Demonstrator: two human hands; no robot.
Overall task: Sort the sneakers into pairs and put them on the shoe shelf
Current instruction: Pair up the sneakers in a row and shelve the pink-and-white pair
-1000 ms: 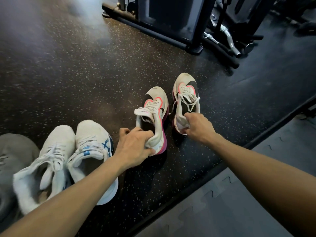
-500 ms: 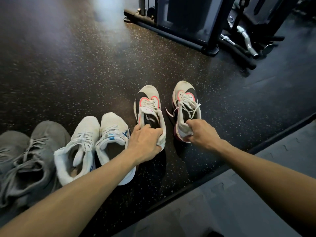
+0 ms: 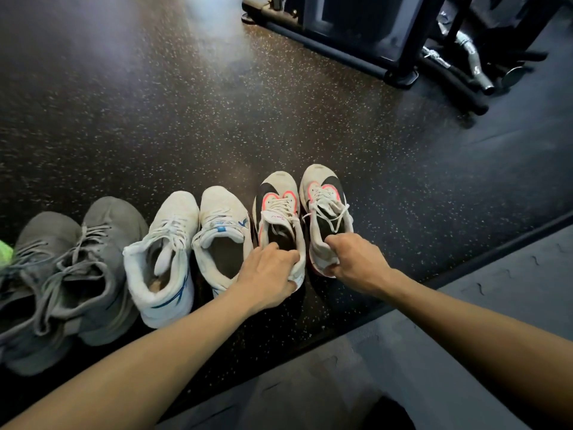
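Note:
Two cream sneakers with black and pink trim stand side by side, toes pointing away from me. My left hand (image 3: 269, 273) grips the heel collar of the left one (image 3: 279, 209), and my right hand (image 3: 356, 262) grips the heel of the right one (image 3: 322, 200). Touching them on the left is a white pair with blue marks: one low shoe (image 3: 223, 221) and one with a padded collar (image 3: 167, 243). Further left lies a grey pair (image 3: 77, 262). All stand in one row on the dark speckled floor (image 3: 186, 119). No shoe shelf is in view.
A black gym machine frame (image 3: 356, 41) with a chrome bar handle (image 3: 474, 63) stands at the back right. A grey foam mat (image 3: 341, 383) with a raised black edge runs along the near side. A bit of green (image 3: 4, 252) shows at the left edge.
Both hands have slid the pink-trimmed pair to the left until it stands against the white pair. The left shoe, tilted a second ago, now stands level. The view has shifted, revealing the grey pair.

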